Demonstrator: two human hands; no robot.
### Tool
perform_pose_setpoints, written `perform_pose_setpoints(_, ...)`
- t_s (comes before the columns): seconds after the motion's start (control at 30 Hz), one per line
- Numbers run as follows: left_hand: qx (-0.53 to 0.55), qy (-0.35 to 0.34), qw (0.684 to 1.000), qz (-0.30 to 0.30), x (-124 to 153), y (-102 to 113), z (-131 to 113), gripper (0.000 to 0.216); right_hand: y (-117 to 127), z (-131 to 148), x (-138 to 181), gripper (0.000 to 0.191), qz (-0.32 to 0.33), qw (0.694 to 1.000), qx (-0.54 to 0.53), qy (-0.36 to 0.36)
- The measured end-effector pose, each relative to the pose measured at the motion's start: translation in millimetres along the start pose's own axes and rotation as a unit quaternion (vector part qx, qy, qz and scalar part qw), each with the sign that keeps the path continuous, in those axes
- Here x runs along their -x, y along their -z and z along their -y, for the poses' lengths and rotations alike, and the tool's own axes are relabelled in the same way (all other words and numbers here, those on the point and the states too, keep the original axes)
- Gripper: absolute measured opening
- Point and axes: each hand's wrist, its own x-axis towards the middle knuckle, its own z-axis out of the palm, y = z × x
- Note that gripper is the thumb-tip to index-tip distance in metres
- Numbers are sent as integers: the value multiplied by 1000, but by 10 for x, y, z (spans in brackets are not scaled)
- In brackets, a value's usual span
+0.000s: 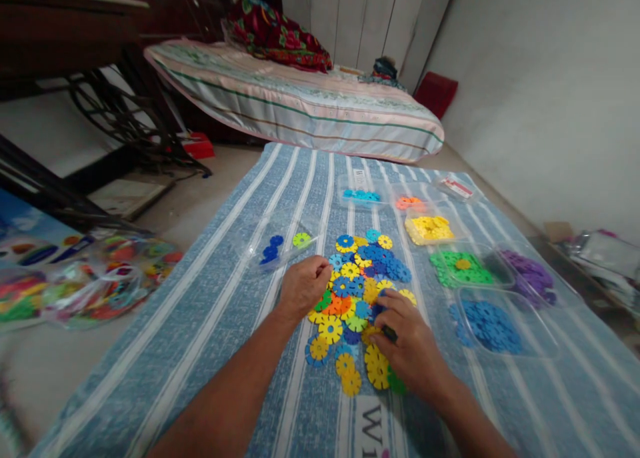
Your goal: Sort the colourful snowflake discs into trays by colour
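Striped cloth [200,298] — discs [356,286] — bed [300,108] beyond

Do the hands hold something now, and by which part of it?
It cannot be told. The left hand is curled, its palm hidden. At the right hand, a small dark item shows, but whether and where it is gripped is unclear.

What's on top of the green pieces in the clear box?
A yellow piece lies on the green pieces in the clear box; anything beneath them is covered from view.
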Motion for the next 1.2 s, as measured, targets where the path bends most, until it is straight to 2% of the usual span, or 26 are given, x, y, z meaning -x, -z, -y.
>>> perform_pose_setpoints(0.17, -8, 1, 1000, 0, -6, 6, 5, 21, 76, -20, -89, 10, 33, 999, -40, 0)
perform_pose_setpoints(0.23, -10, -2, 1000, -1, -8, 5, 7, 22, 194, -131, -219, 10, 14, 999, -28, 21)
perform_pose_setpoints(0.33, -8, -4, 1000, 1, -10, 7, 6, 22, 517, -405, -536, 14, -94, 994, 47, 38)
perform_pose_setpoints(0.43, -5, -3, 1000, 0, -8, 9, 2, 22, 883, -644, -843, 14, -257, 953, 158, 4)
perform_pose_setpoints(0.5, -4, -3, 1000, -2, -4, 6, 1, 21, 1006, -681, -928, 17, -308, 929, 202, -21)
perform_pose_setpoints(0.53, -4, -3, 1000, -2, -1, 4, 1, 21, 1006, -654, -919, 18, -306, 929, 208, -24)
perform_pose_setpoints(0.6, -4, -4, 1000, 0, 4, -4, 1, 21, 879, -520, -805, 17, -261, 947, 187, 2)
perform_pose_setpoints(0.7, -3, -4, 1000, 2, 8, -18, 5, 21, 500, -211, -470, 15, -157, 979, 98, 82)
perform_pose_setpoints(0.8, 4, -4, 1000, 3, 9, -28, 10, 20, 164, 94, -122, 13, -60, 989, 34, 132)
perform_pose_setpoints(0.9, 6, -2, 1000, 6, 9, -29, 5, 20, 20, 312, 102, 20, 17, 990, 40, 134)
perform_pose_setpoints(1.07, 5, 1, 1000, 1, 15, -16, -17, 21, -29, 440, 217, 33, 71, 988, 91, 101)
perform_pose_setpoints(1.2, 2, -4, 1000, 1, 14, -12, -14, 20, -90, 418, 231, 27, 71, 988, 98, 99)
